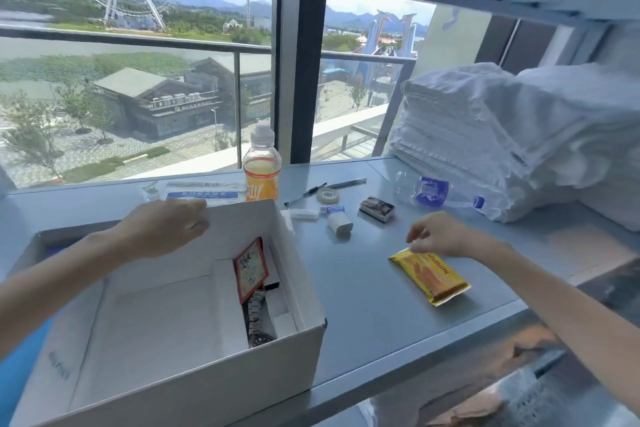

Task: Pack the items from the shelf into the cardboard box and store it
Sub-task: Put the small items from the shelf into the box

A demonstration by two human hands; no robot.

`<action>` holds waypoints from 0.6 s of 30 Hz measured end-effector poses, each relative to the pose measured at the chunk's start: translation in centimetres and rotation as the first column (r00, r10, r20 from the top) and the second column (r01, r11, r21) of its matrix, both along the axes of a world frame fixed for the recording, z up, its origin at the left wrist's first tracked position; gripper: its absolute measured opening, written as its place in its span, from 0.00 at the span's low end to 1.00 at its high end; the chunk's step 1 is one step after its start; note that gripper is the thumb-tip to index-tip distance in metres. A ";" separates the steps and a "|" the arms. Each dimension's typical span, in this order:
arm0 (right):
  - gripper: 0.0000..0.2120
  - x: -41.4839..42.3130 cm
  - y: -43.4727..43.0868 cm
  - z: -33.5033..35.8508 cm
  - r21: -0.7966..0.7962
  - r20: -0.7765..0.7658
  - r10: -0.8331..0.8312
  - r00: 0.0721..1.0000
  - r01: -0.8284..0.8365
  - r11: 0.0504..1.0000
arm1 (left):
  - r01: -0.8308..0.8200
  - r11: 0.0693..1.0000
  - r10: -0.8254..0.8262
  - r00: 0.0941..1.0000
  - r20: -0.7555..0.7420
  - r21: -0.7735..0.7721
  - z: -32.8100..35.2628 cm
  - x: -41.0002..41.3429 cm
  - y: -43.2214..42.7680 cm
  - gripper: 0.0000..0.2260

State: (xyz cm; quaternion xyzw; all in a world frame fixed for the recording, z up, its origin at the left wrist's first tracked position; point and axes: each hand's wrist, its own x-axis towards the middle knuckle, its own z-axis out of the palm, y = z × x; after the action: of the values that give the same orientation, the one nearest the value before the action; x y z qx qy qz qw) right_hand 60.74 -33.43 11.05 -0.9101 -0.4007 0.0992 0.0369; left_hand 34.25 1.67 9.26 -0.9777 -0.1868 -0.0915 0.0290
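Open cardboard box (pixel 194 367), white inside, stands on the left part of a grey metal shelf (pixel 363 288). Contents along its right wall: one red sachet (pixel 250 267), leaning upright, and one wristwatch (pixel 258 319) with a metal bracelet, lying just in front of the sachet. Left hand (pixel 166 229) is at the top edge of the box's far wall, fingers bent over that rim and holding it. Right hand (pixel 440 236) is well to the right of the box, thumb and forefinger pinched together on the far end of a yellow snack packet (pixel 429 276), which lies flat on the shelf. Items on the shelf beyond the box: one flat plastic pouch with a blue label (pixel 201 192); one orange drink bottle (pixel 261 170), upright, just behind the box's far right corner; one black pen (pixel 304 194); one roll of clear tape (pixel 327 196); one white charger plug (pixel 340 224); one small dark wrapped block (pixel 376 208); one clear water bottle (pixel 433 191), on its side, touching a stack of folded white towels (pixel 502 135) at far right.
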 end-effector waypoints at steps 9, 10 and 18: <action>0.37 3.2 -5.2 -5.3 -0.169 -0.204 -0.287 0.936 0.255 0.952 | 0.042 0.991 -0.057 0.993 0.108 0.129 -0.8 2.5 -1.3 0.11; 0.37 3.1 -5.0 -5.9 -0.152 -0.216 -0.294 0.931 0.265 0.952 | 0.049 0.991 -0.064 0.991 0.118 0.128 -0.8 2.4 -1.3 0.10; 0.28 1.6 -2.5 -4.8 0.156 -0.460 -0.236 0.856 0.339 0.928 | 0.096 0.984 -0.107 0.992 0.064 0.147 -0.7 1.5 -1.6 0.11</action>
State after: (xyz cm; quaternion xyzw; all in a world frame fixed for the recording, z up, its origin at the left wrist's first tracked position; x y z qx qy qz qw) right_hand 62.36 -35.88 6.21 -0.9042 -0.2497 0.2449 0.2452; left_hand 35.79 0.07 8.60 -0.9774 -0.1306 -0.1412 0.0877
